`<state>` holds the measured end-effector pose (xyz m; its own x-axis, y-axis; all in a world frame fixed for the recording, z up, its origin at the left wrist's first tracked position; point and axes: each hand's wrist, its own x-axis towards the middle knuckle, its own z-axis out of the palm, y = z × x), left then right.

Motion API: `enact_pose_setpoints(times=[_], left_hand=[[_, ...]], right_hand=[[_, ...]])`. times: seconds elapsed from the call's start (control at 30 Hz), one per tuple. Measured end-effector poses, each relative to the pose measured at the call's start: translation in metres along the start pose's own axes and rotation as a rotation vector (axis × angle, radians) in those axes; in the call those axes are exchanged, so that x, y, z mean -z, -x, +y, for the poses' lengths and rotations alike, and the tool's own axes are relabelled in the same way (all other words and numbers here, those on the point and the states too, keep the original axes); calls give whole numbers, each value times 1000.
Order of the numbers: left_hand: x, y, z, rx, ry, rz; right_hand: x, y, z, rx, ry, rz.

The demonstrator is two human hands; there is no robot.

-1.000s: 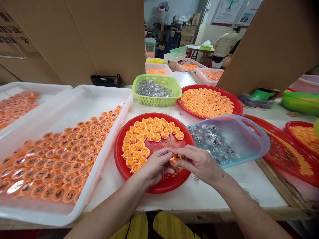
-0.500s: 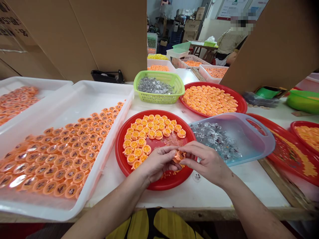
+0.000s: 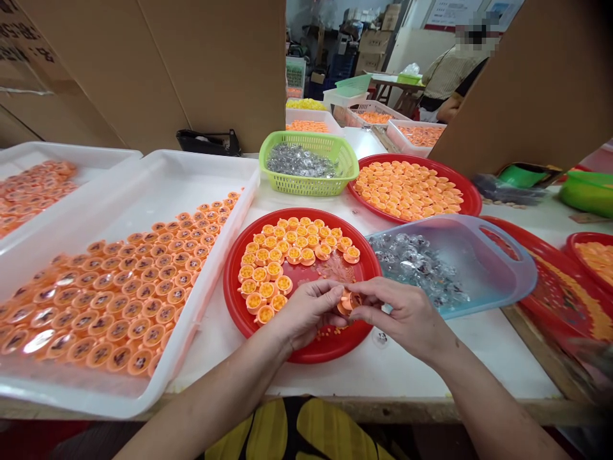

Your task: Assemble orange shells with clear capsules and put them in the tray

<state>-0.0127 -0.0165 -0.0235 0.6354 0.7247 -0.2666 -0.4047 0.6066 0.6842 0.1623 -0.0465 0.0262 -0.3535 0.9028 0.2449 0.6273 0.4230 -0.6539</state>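
Pinching an orange plastic cup (image 3: 348,301) tightly between left hand (image 3: 306,313) and right hand (image 3: 402,316) over a red plate (image 3: 228,287); yellow-filled cups (image 3: 261,257) left there, capped pieces (image 3: 119,300) already filling a white tray (image 3: 158,153).

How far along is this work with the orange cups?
Done: the white tray holds rows of orange cups with shiny tops. In hand: the left hand and right hand hold one orange cup. Left: yellow-filled cups on the red plate; clear pieces in the translucent tray.
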Motion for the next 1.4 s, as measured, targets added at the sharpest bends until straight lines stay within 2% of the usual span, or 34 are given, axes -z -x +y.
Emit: enact_pose_setpoints(times=[0.3,0.6,0.97,1.23,1.4], left_hand=[[-4,1,-1,-16,5,3],[-7,2,-4,16,64,5],[-6,1,-7,51,86,17],[-6,1,-7,-47,-23,43],[-6,1,-7,-53,-87,17]], right_hand=[[1,3,-9,42,114,49],[6,0,-11,22,159,-28],[8,-1,-10,-118,45,-77],[3,-3,-10,1,137,-75],[-1,3,-8,-8,140,-10]])
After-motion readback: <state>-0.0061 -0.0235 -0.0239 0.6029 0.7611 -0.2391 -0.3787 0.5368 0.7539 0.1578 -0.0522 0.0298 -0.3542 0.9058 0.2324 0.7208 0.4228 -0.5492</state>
